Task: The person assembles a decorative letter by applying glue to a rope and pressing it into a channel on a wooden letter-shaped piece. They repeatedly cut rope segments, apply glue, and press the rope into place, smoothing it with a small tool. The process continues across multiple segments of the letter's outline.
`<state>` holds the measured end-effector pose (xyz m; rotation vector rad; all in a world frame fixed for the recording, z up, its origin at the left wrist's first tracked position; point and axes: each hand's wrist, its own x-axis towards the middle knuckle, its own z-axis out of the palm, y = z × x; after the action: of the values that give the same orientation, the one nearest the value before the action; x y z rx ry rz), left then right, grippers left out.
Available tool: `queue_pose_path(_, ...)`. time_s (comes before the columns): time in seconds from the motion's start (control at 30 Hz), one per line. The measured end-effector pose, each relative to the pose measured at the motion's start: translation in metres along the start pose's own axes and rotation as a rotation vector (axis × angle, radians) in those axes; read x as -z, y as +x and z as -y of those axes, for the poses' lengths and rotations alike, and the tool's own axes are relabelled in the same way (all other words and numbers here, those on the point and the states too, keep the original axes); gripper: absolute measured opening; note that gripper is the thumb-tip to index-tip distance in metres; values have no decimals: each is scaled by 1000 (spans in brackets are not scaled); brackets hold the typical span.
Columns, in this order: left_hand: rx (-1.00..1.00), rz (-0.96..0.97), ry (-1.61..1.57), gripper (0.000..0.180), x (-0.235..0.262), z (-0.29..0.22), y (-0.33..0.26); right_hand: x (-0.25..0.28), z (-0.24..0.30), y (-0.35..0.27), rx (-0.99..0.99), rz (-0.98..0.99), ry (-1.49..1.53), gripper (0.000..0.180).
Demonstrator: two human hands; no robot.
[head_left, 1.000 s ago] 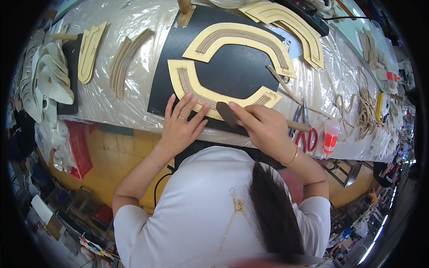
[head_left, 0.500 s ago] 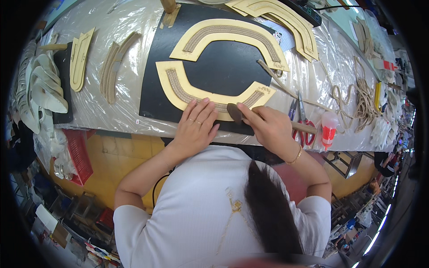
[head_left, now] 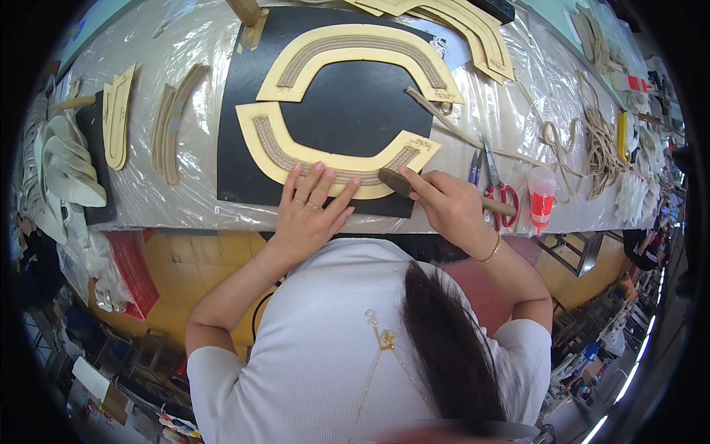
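Note:
My left hand [head_left: 314, 211] lies palm down with its fingers spread, the tips on a curved cream template [head_left: 255, 152] along which runs a brown braided-cord strip [head_left: 285, 157]. My right hand [head_left: 449, 205] is closed around a hammer. The dark hammer head [head_left: 396, 181] is over the strip, right of my left fingers; whether it touches is unclear. Its wooden handle [head_left: 500, 206] sticks out past my right hand. Farther away, a second curved template [head_left: 274, 85] bears a similar strip [head_left: 355, 46]. Both templates rest on a black board [head_left: 347, 111].
Red-handled scissors [head_left: 505, 194], blue-handled snips [head_left: 475, 166] and a red-and-clear squeeze bottle [head_left: 541, 201] stand or lie at the right. Loose cord [head_left: 603, 163] is coiled beyond them. More templates [head_left: 473, 33] lie at the back, shaped pieces [head_left: 118, 122] and cord strips [head_left: 170, 122] at the left.
The hammer head has shifted right along the strip and tilted. My left fingers have spread wider. The whole view has slid slightly, moving the table's things to the left.

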<state>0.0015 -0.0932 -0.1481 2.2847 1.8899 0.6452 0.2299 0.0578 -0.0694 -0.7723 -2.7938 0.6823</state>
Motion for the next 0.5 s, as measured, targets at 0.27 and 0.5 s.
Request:
queue_pose_path(0.27,2,7,23,56,0,0,2,0,-3,-5,-50,-105,-23,57)
queue_pose_path(0.5,24,3,-22,54,2,-2,3,0,-9,-7,-59,-189,-78,59)
